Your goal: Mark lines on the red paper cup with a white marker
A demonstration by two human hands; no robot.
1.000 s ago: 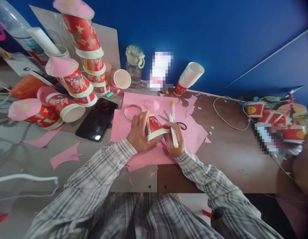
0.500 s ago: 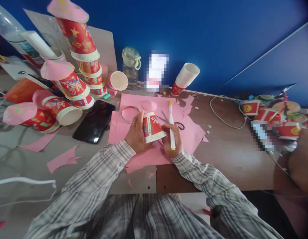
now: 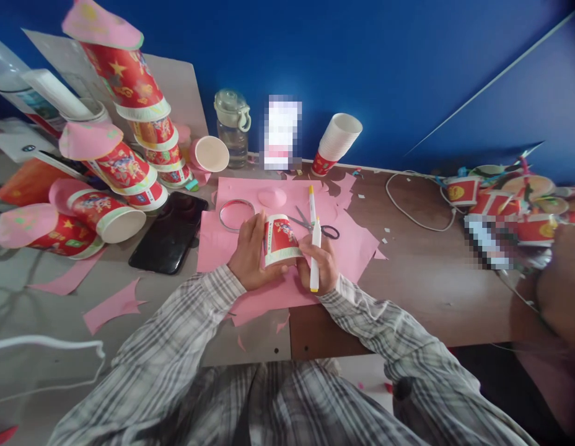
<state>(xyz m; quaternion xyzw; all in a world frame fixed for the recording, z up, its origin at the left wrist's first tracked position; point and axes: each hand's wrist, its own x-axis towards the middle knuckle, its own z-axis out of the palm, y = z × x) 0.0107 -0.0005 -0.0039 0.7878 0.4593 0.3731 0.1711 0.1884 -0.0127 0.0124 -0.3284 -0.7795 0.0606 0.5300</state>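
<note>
My left hand (image 3: pixel 250 257) is closed around the side of a red printed paper cup (image 3: pixel 280 234), upside down with its white rim toward me. Green scribbles show along that rim. In my right hand (image 3: pixel 322 263) is a white marker (image 3: pixel 316 260) with a yellow end, held upright; these fingers also reach the cup's right edge. Beneath both hands lies pink paper (image 3: pixel 357 238). On it, just beyond the cup, rest dark-handled scissors (image 3: pixel 331 231), a second white marker (image 3: pixel 311 201), a small pink paper cone (image 3: pixel 272 197) and a roll of tape (image 3: pixel 237 215).
Cup towers with pink cone tops (image 3: pixel 122 77) stand at left, beside a black phone (image 3: pixel 169 232). A water bottle (image 3: pixel 232 130), a lit, blurred-out screen (image 3: pixel 282 131) and stacked cups (image 3: pixel 336 144) line the blue wall. At right are a white cable (image 3: pixel 420 224), cup crafts (image 3: pixel 501 207) and another person's arm (image 3: pixel 564 291).
The marker in my right hand has shifted slightly toward me and left, showing apart from the marker on the paper. The cup stays in my left hand, turned a little. The whole view shifts slightly.
</note>
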